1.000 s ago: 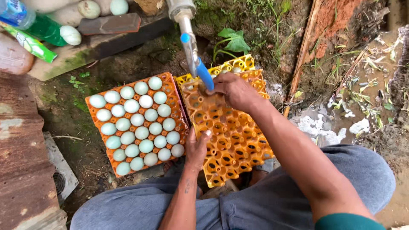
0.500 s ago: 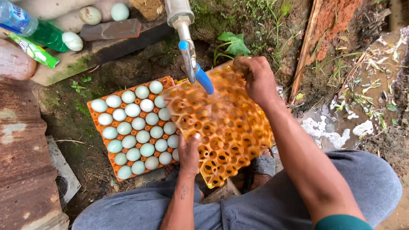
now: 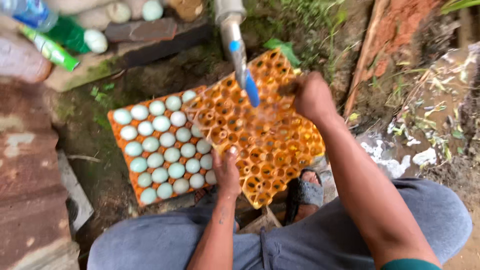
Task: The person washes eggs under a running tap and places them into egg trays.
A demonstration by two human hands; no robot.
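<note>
Left hand (image 3: 226, 172): forearm reaching up from lower centre, fingers clasping near edge of empty yellow plastic egg tray (image 3: 265, 135).
Right hand (image 3: 311, 95): arm extended, gripping tray's far edge.
Tray: centre frame, tilted under metal tap (image 3: 235, 40).

Empty orange plastic egg tray (image 3: 265, 135), wet & tilted, gripped at near edge by left-hand fingers (image 3: 231, 152), far edge by right-hand fingers (image 3: 295, 89).

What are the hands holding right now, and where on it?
Both hold the empty yellow egg tray: left hand grips its near edge, right hand its far right edge, under the tap.
</note>
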